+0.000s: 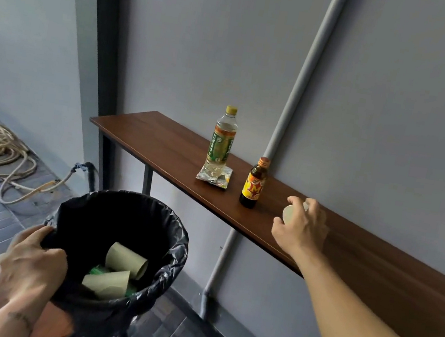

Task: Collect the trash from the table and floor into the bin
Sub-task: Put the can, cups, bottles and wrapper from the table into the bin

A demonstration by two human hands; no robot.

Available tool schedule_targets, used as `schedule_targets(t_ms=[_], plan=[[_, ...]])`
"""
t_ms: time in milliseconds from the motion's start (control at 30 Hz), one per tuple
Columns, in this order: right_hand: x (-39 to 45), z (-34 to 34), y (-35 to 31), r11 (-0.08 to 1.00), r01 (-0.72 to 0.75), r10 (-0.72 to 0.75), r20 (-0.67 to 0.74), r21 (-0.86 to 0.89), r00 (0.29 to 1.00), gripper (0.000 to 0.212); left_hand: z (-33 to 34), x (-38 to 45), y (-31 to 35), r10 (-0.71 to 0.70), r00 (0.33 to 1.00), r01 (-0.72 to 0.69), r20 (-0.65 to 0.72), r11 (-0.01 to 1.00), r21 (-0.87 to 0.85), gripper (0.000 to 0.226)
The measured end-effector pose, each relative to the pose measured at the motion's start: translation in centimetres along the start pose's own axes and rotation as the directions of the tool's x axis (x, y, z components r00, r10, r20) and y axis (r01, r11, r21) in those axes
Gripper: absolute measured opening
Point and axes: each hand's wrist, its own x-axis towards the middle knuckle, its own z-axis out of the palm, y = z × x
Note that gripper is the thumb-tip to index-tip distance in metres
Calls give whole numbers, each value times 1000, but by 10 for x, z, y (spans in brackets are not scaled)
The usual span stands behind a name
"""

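The left hand [28, 263] gripped the rim of the black-lined bin [173, 236], which held cardboard tubes [126, 262]. The right hand [303, 229] curled its fingers round a pale cup [289, 213] on the wooden table [161, 142], beside a brown glass bottle [254, 183] and a tea bottle [221, 142] standing on a wrapper [223, 181].

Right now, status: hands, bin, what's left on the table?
Left hand grips bin rim. Right hand grips pale small bottle on table. Left: tea bottle, brown bottle, wrapper. Nothing blocking.
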Motion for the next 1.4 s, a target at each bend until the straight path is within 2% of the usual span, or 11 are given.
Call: schedule_targets(t_ms=[133,400,533,667,767,900,1000,1100,1167,1267,1400], plan=[[12,3,17,995,-78,87,177,-59,980,56,0,-3,0,27,1000,-27,-2,999,42,59],[27,13,25,992,-16,49,270,-122,962,64,-1,-10,8,52,997,-48,-50,996,74,54],[22,9,22,991,-81,99,175,-109,980,46,2,-7,2,78,996,-74,-36,991,112,52],[18,0,18,986,-163,162,54,13,985,27,3,-8,2,94,994,-87,-59,990,114,51],[9,-5,14,978,-175,181,-41,114,983,23,1,-7,0,92,993,-84,-68,991,107,51],[-7,-12,2,965,-59,96,-136,254,986,25,1,-4,-3,93,992,-84,-88,991,105,50],[-31,-13,-23,905,11,33,-96,425,995,30,2,-3,-5,86,991,-78,-99,994,82,50],[-73,-8,-65,791,145,-142,-52,594,989,32,3,-3,-3,67,993,-63,-95,997,47,52],[-100,-2,-93,706,161,-254,34,690,967,33,3,-5,-1,61,994,-58,-92,997,42,53],[-124,15,-128,705,144,-391,211,695,896,34,1,-5,-1,59,994,-55,-92,997,50,54],[-140,42,-153,808,216,-474,388,548,790,41,0,-3,-3,46,995,-45,-93,999,14,55]])
